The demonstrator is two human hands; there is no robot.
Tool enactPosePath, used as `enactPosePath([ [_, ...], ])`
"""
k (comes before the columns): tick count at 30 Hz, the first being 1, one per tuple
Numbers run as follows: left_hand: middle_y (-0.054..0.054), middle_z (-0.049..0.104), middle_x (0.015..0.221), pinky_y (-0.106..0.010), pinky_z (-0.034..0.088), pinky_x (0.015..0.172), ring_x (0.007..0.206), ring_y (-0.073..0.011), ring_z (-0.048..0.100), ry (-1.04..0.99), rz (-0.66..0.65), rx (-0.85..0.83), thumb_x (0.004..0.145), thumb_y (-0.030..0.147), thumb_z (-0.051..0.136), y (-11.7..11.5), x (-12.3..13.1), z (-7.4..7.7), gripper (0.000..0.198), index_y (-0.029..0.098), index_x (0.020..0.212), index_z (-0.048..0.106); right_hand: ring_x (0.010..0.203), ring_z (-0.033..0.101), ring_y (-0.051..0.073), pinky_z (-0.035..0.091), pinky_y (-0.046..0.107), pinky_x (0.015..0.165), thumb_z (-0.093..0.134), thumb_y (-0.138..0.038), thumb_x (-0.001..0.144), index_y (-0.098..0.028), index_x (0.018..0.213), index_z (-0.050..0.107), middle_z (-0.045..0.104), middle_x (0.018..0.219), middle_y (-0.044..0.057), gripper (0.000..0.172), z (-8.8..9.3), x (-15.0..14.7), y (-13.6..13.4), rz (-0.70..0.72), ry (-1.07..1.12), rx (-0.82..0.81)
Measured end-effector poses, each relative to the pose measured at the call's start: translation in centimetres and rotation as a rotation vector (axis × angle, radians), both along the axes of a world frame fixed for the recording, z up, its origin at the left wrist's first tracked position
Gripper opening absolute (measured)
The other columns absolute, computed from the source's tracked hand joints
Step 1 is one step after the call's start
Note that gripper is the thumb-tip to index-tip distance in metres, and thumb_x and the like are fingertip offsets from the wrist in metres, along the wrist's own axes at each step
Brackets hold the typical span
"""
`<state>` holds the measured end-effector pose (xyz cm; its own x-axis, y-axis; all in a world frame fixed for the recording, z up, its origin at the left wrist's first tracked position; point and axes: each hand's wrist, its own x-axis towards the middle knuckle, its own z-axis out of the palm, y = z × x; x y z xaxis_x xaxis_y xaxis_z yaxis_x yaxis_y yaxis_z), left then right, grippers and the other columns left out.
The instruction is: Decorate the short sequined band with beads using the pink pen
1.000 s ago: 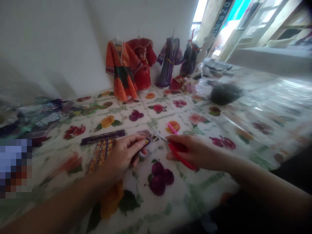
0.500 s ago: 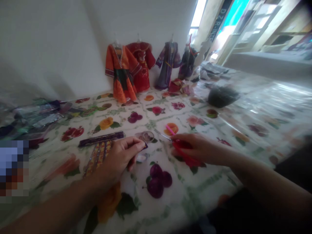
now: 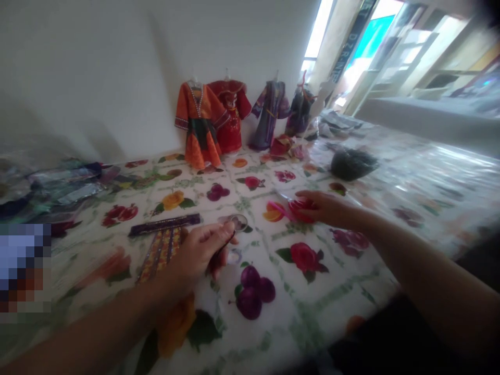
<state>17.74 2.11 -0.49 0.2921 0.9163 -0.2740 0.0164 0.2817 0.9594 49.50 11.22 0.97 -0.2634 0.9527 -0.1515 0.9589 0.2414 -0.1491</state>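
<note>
Pinching, left hand (image 3: 207, 246): a dark scrap (image 3: 225, 242) is held, the grip closed on it; most of it is hidden by the fingers.
Scissors (image 3: 299, 212): the red handles are partly covered by the right hand (image 3: 330, 208), low over the bench (image 3: 273, 338); whether that grip is closed round them or loosened cannot be told.
Pink stick (image 3: 279, 209): it is seen just beside the scissors.
Ring (image 3: 239, 223): it is seen on the bench, right by the pinching fingertips.
Band (image 3: 164, 225): purple, it is laid along the top of a gold panel (image 3: 161, 249), whose lower end is hidden by the left arm (image 3: 117, 312).
Dresses: orange dress (image 3: 199, 117), red dress (image 3: 237, 125) and purple dress (image 3: 269, 117) are lined up near the wall (image 3: 97, 78).
Step in hand: handling of the scrap, it would seem; nothing is being cut, scrap and scissors being well apart.
Next move: for a cut, a firm hold on the handles would be called for, with the scrap kept steady.
</note>
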Motion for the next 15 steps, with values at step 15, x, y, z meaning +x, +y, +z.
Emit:
enactPosePath([
  [15,-0.007,0.069,0.074,-0.026,0.047,0.055,0.056,-0.0156,0.062,0.095,-0.134,0.059,0.094,0.053,0.045,-0.5,-0.4,-1.0,0.045,0.016,0.080,0.067,0.087,0.065,0.018,0.050,0.029,0.077,0.056,-0.052,0.091,-0.021,0.118,0.060,0.069,0.101,0.005,0.041,2.5,-7.2,-5.3,0.360,0.521,-0.172],
])
